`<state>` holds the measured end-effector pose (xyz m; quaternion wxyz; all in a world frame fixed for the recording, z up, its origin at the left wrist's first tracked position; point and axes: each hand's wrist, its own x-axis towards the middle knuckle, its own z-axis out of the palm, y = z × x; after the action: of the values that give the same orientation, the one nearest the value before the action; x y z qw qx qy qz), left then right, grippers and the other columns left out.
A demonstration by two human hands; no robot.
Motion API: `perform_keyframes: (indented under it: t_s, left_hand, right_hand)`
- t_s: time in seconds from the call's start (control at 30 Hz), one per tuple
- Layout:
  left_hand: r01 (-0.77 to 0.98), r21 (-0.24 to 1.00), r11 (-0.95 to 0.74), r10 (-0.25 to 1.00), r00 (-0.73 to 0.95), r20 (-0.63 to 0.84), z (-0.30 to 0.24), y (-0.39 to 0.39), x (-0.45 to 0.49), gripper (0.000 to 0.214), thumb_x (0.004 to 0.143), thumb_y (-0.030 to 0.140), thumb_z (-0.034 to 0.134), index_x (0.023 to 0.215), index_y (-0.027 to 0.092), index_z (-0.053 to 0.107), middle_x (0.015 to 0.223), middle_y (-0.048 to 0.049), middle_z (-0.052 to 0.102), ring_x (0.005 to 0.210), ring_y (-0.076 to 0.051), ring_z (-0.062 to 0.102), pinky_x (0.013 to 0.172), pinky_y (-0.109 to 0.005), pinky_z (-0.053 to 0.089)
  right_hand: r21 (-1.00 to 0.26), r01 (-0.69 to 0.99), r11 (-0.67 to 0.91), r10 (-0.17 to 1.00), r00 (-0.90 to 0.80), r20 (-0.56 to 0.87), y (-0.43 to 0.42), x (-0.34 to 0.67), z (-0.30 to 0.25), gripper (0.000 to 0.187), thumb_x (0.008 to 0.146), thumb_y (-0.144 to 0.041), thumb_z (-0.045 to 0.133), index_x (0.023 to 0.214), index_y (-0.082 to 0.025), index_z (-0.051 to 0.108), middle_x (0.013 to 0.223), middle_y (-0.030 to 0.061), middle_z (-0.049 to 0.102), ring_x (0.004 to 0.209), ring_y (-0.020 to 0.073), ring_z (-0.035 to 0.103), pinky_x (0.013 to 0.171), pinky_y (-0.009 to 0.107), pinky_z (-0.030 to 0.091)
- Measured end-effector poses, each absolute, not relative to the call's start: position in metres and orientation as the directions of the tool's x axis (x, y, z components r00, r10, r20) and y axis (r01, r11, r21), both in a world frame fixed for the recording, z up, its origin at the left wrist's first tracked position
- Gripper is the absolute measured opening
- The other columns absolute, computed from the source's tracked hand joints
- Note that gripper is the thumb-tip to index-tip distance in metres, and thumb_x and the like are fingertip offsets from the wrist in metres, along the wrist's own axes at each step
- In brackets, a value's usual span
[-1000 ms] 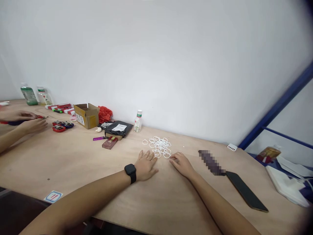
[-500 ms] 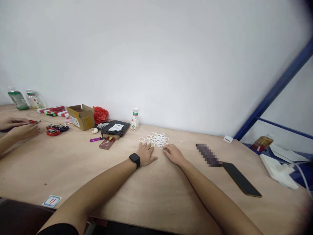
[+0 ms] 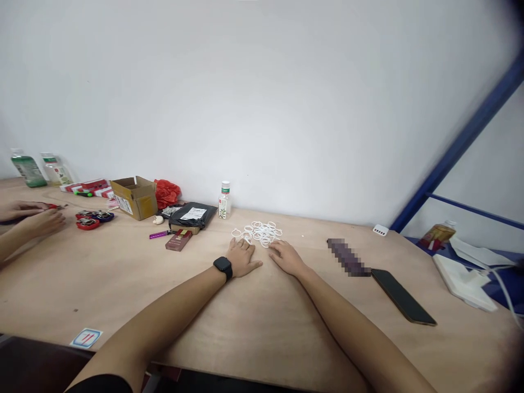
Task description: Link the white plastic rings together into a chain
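A heap of white plastic rings (image 3: 260,232) lies on the wooden table (image 3: 262,322) near the wall. My left hand (image 3: 242,257), with a black watch on its wrist, rests flat on the table, fingers spread and touching the near left edge of the heap. My right hand (image 3: 287,257) lies palm down just right of it, fingers stretched toward the rings. Neither hand holds anything.
A black phone (image 3: 403,303) lies to the right. A small bottle (image 3: 223,200), black bag (image 3: 192,214), red pack (image 3: 178,239), purple lighter (image 3: 159,234) and cardboard box (image 3: 134,197) stand to the left. Another person's hands (image 3: 30,215) work at far left by coloured gadgets (image 3: 93,218).
Both my hands have reached farther forward, up to the near edge of the ring heap. The view has swung slightly to the right.
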<state>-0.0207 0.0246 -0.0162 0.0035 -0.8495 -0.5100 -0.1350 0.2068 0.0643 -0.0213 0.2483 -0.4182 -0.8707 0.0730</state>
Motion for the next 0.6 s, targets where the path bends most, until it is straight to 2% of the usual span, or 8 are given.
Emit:
perform_keyframes:
  t_s: [0.27,0.43,0.6]
  left_hand:
    - [0.829,0.106,-0.549,0.824,0.515,0.237,-0.015,0.022,-0.015,0.066,0.086,0.066,0.041,0.132,0.020,0.049,0.141,-0.0164,0.045,0.139,-0.037,0.026,0.110,-0.061,0.014]
    - [0.757,0.061,-0.650,0.730,0.600,0.329,-0.007,0.010,-0.012,0.068,0.083,0.056,0.053,0.140,0.021,0.041,0.148,-0.0143,0.037,0.143,-0.036,0.017,0.113,-0.058,0.009]
    - [0.729,0.093,-0.678,0.702,0.604,0.377,0.004,-0.011,-0.018,0.064,0.086,0.050,0.052,0.143,0.025,0.037,0.148,-0.0112,0.038,0.144,-0.033,0.017,0.114,-0.055,0.010]
  right_hand:
    - [-0.399,0.664,0.632,0.770,-0.480,0.420,0.055,0.199,-0.019,0.029,0.087,-0.023,0.054,0.115,-0.021,0.063,0.111,0.0085,0.065,0.105,0.0220,0.056,0.094,0.037,0.042]
    - [-0.504,0.601,0.621,0.784,-0.472,0.403,0.041,0.185,-0.013,0.047,0.087,-0.024,0.053,0.134,-0.022,0.048,0.109,0.0070,0.065,0.088,0.0193,0.060,0.084,0.035,0.046]
    - [-0.665,0.492,0.562,0.822,-0.422,0.382,0.023,0.176,-0.003,0.046,0.086,-0.029,0.054,0.131,-0.024,0.051,0.095,0.0033,0.066,0.068,0.0150,0.057,0.072,0.031,0.047]
